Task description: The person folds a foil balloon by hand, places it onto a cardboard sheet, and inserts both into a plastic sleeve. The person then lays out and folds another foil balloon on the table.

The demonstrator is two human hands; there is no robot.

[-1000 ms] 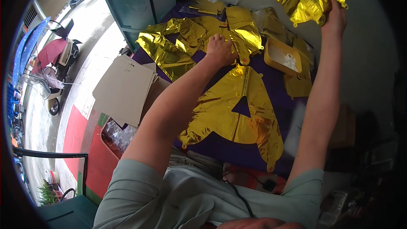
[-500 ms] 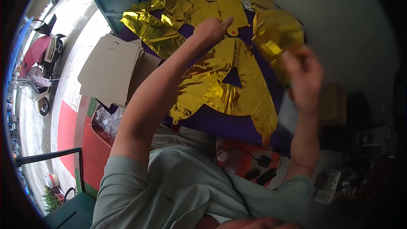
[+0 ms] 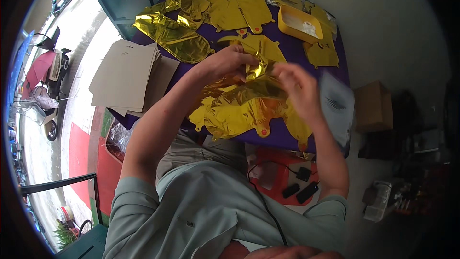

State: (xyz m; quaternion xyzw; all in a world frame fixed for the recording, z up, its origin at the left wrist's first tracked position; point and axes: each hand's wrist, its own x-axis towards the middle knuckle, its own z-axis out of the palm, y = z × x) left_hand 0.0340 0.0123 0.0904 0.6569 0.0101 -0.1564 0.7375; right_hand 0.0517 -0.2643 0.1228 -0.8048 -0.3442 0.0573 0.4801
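Flat gold foil balloons lie over the purple-covered table. One crumpled gold foil balloon point(image 3: 259, 70) is raised between my hands, above other foil balloons point(image 3: 230, 120) near the front edge. My left hand point(image 3: 231, 63) is closed on the left part of its folded foil, fingers pinched. At the right edge of the same foil is my right hand point(image 3: 301, 86), its fingers curled and slightly blurred; the fingertips meet the foil there. My hands hide part of the balloon's shape.
A stack of grey card sheets point(image 3: 125, 74) overhangs the table's left side. More foil balloons point(image 3: 247, 5) lie at the back, near a yellow tray point(image 3: 287, 24). A clear plastic package point(image 3: 337, 105) is at the right edge, with a cardboard box point(image 3: 373, 107) beyond it.
My right hand has brought a foil balloon from the right to the middle, uncovering the yellow tray. My left hand has drawn back toward me and now grips foil.
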